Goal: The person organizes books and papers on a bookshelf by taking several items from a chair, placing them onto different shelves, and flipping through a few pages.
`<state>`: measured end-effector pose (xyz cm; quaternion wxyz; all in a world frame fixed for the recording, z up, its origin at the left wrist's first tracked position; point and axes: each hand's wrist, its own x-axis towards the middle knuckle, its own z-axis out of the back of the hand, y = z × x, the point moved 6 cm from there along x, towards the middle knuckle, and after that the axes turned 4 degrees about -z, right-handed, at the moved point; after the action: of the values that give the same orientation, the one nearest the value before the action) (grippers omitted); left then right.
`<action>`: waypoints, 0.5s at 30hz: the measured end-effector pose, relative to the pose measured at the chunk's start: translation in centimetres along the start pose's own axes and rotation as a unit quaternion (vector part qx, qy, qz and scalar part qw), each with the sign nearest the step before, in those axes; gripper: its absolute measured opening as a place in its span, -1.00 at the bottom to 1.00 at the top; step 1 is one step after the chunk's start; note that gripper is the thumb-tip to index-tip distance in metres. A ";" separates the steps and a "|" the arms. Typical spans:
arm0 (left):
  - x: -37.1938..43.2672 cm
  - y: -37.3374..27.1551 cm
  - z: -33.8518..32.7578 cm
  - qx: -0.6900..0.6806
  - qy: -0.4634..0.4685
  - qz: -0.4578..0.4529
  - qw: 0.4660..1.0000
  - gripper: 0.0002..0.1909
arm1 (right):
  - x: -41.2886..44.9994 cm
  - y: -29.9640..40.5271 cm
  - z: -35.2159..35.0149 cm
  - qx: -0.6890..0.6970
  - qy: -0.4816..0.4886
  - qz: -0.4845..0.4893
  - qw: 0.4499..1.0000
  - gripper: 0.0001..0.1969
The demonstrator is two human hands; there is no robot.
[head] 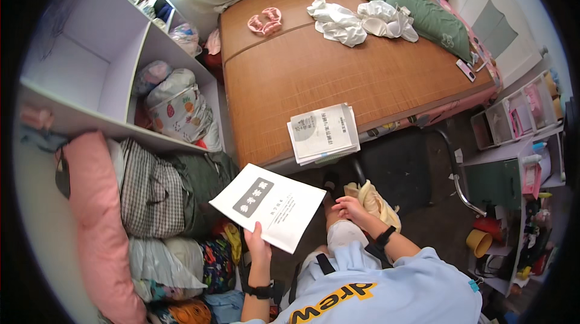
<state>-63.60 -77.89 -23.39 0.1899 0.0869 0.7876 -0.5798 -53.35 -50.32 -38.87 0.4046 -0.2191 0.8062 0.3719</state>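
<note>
My left hand (258, 244) grips the lower edge of a white printed booklet (276, 206), its thumb on the cover and its other fingers hidden beneath. The booklet is closed and tilted, with a dark title block. To its right, my right hand (351, 209) is held above my lap, fingers loosely spread and holding nothing. Ahead, a stack of papers and booklets (324, 133) lies at the near edge of the bed. A pale yellow cloth (376, 204) hangs beyond my right forearm, by the black chair.
The bed's brown mat (281, 74) bears a pink roller massager (265, 21), white garments (340, 22) and a green pillow (426, 20). A black chair (396, 170) stands right of centre. Bags and a pink cushion (97, 224) fill the left; a cluttered desk (494, 156) stands right.
</note>
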 end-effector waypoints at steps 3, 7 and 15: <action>5.0 1.6 -5.0 0.040 0.030 0.050 0.997 -0.52 | 6.5 2.6 1.7 -0.112 -0.098 0.055 0.987 -0.81; 10.9 3.4 -11.1 0.037 0.100 0.080 0.991 -0.57 | 11.1 8.2 4.6 -0.105 -0.179 0.024 0.978 -0.84; 20.3 11.9 -7.6 0.057 0.026 0.047 0.997 -0.63 | 13.3 19.0 3.1 -0.632 -0.290 0.353 0.626 -0.48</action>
<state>-79.35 -68.70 -40.05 0.1914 0.1493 0.7530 -0.6116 -71.92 -36.68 -42.99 0.2175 0.0001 0.2294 0.9487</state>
